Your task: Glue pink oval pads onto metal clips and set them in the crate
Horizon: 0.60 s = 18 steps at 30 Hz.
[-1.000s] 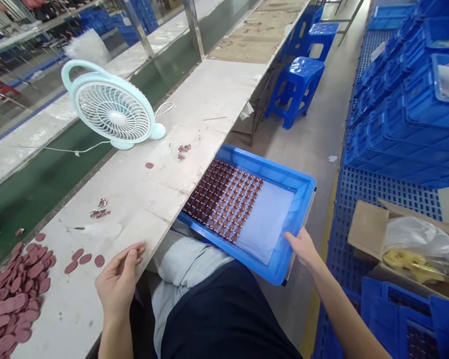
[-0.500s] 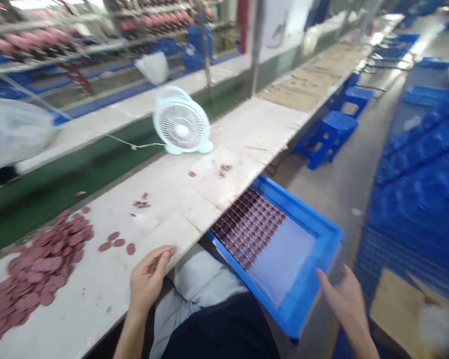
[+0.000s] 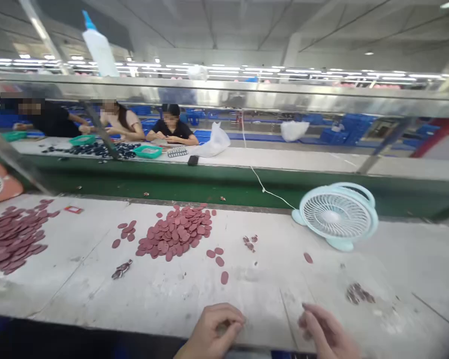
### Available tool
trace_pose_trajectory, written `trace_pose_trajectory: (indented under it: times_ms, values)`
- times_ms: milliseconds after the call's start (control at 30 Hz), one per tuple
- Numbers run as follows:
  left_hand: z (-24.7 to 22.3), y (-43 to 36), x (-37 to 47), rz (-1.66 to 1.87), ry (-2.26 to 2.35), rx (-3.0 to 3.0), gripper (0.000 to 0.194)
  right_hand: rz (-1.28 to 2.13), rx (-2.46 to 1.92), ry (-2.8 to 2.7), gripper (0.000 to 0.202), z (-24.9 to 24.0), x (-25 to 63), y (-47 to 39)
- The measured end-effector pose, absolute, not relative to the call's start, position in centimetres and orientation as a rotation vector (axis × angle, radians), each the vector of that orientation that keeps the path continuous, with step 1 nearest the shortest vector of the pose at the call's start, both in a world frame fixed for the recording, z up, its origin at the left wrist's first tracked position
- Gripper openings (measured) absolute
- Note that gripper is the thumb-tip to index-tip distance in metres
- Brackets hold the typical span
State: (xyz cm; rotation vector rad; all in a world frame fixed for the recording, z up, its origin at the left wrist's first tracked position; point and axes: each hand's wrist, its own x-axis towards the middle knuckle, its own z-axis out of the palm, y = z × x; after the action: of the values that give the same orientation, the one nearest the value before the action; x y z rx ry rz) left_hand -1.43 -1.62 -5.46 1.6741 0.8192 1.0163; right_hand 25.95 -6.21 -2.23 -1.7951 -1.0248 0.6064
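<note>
My left hand is at the front edge of the white table, its thumb and index finger pressed together; anything between them is too small to make out. To its right my right hand hovers over the table with loosely curved fingers and nothing visible held. Beyond the left hand a few loose dark red oval discs lie apart from a large heap of the same discs. Small dark shiny pieces lie in a cluster beyond the right hand, with another little cluster nearer the middle.
A light blue fan stands at the back right, its white cord running across the green strip. Another disc heap and an orange fan are at left. Several people sit at the opposite bench with green trays.
My view has swung left and up from the blue tray, which is out of sight now. My right hand has come from beside that tray to over the table.
</note>
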Motion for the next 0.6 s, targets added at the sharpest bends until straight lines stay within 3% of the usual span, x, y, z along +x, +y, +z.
trace_pose_trajectory:
  times_ms: [133,300,433,600]
  values:
    - [-6.6,-1.3,-4.3,1.128,0.918,1.631,0.020,0.530,-1.693,-1.555,0.038,2.7,25.4,10.3]
    - [-8.2,-0.8,-5.0,1.200,1.069,1.526,0.020,0.477,-1.570,-1.947,0.030,3.1,18.7,28.2]
    - [-8.5,-0.7,-4.5,1.190,1.146,1.445,0.023,0.475,-1.594,-2.142,0.031,0.7,14.2,34.1]
    - [-5.8,0.0,-5.3,1.131,1.193,1.437,0.036,0.446,-1.686,-2.181,0.028,-1.0,13.7,35.5]
